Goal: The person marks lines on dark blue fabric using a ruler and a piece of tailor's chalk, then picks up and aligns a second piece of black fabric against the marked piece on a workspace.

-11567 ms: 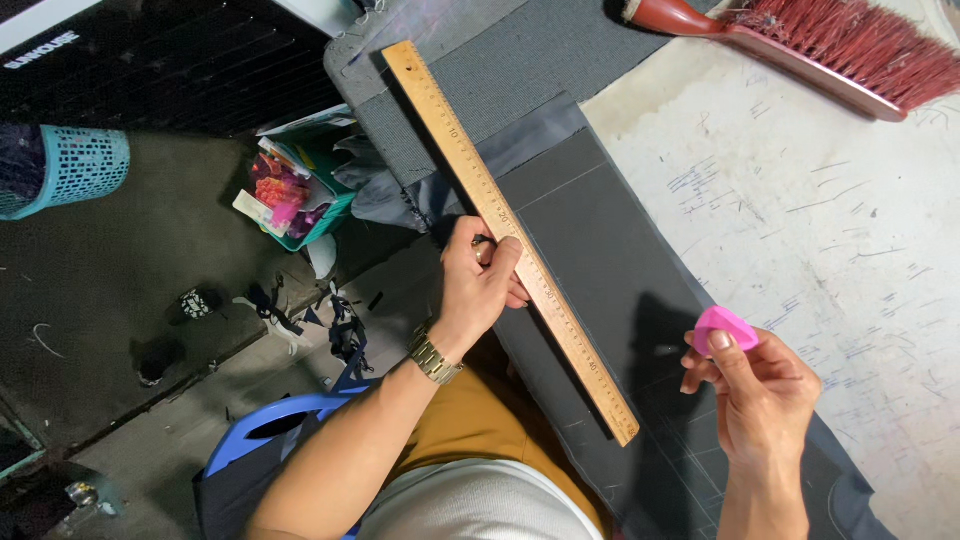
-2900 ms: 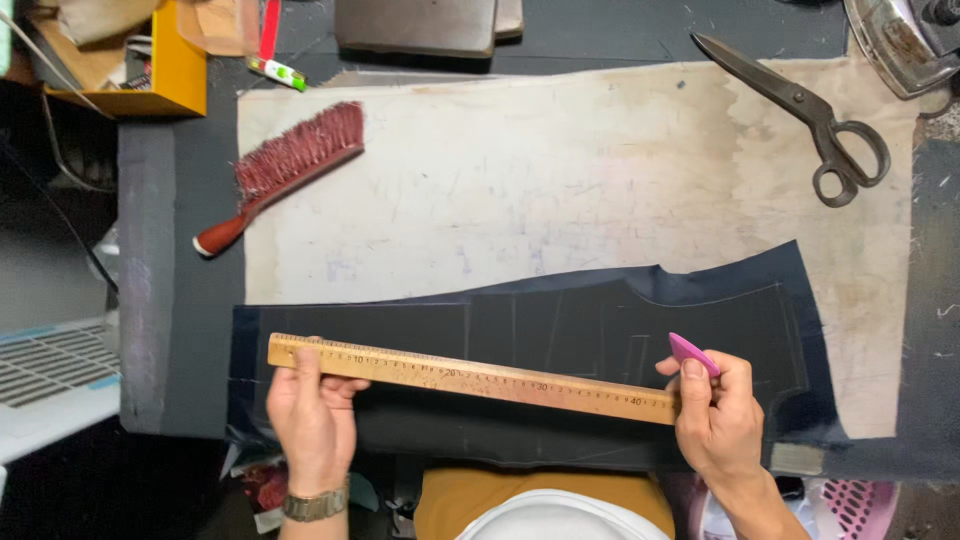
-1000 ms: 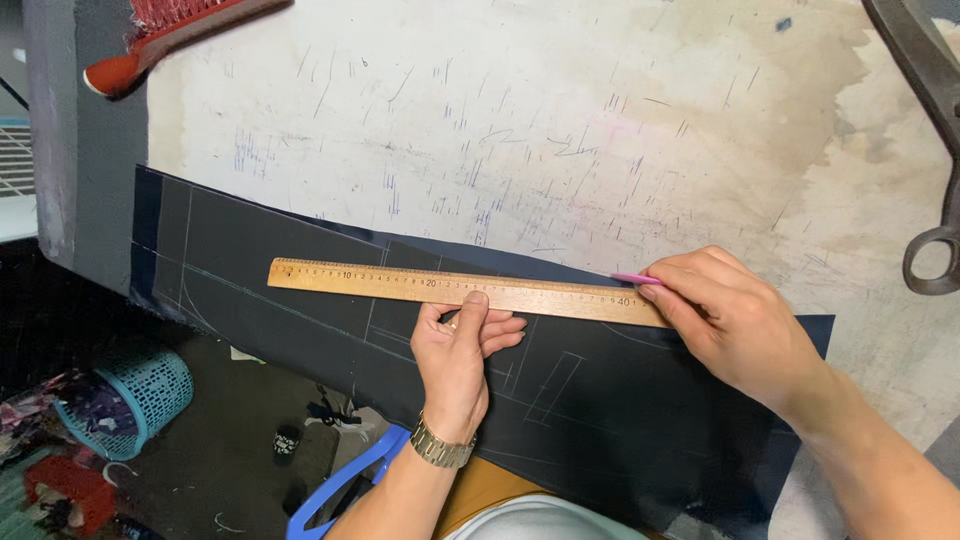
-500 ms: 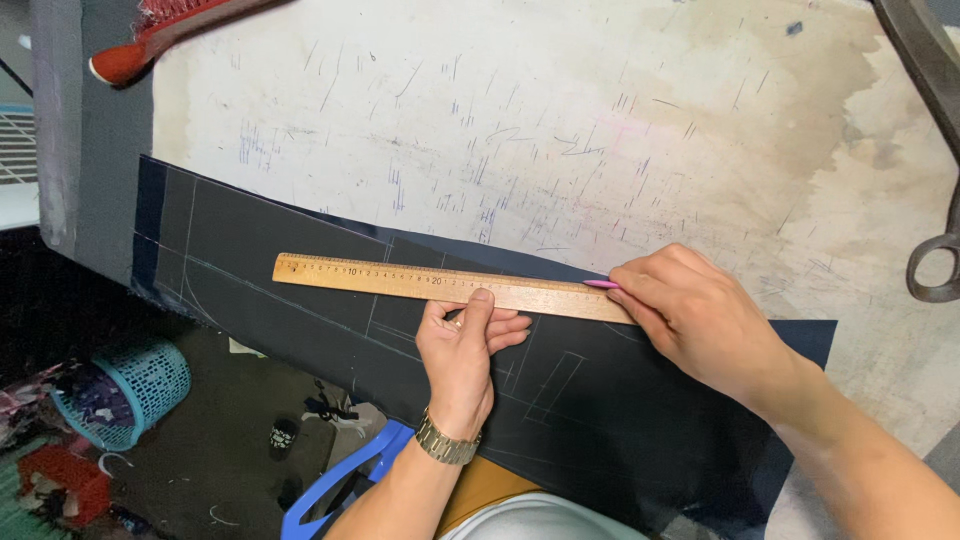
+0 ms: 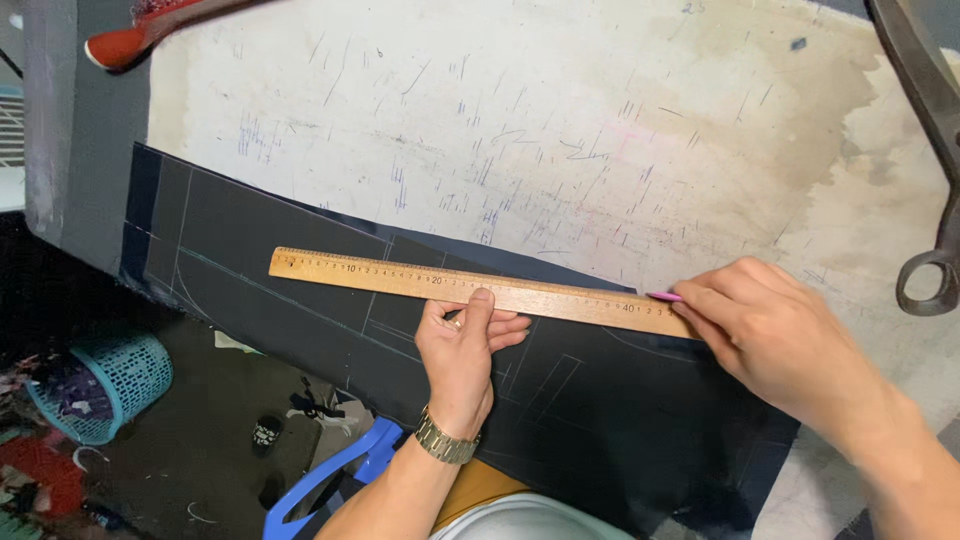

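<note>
My left hand (image 5: 462, 345) flat, fingers pinning the wooden ruler (image 5: 480, 291) to the dark fabric (image 5: 300, 290) so it can't slip | my right hand (image 5: 775, 335) pinching pink chalk (image 5: 664, 296) against the ruler's far edge | scissors (image 5: 930, 190) beyond it on the surface (image 5: 520, 120)

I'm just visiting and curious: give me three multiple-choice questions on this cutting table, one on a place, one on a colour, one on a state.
1. Where does the wooden ruler lie?
A. on the dark fabric
B. on the floor
C. in the basket

2. What colour is the chalk in the right hand?
A. green
B. pink
C. black

3. What is the left hand doing?
A. hanging free
B. holding scissors
C. pressing the ruler flat

Answers: 1 A, the ruler rests across the cloth; 2 B, a pink tip shows at the fingertips; 3 C, its fingers lie on the ruler.
</note>
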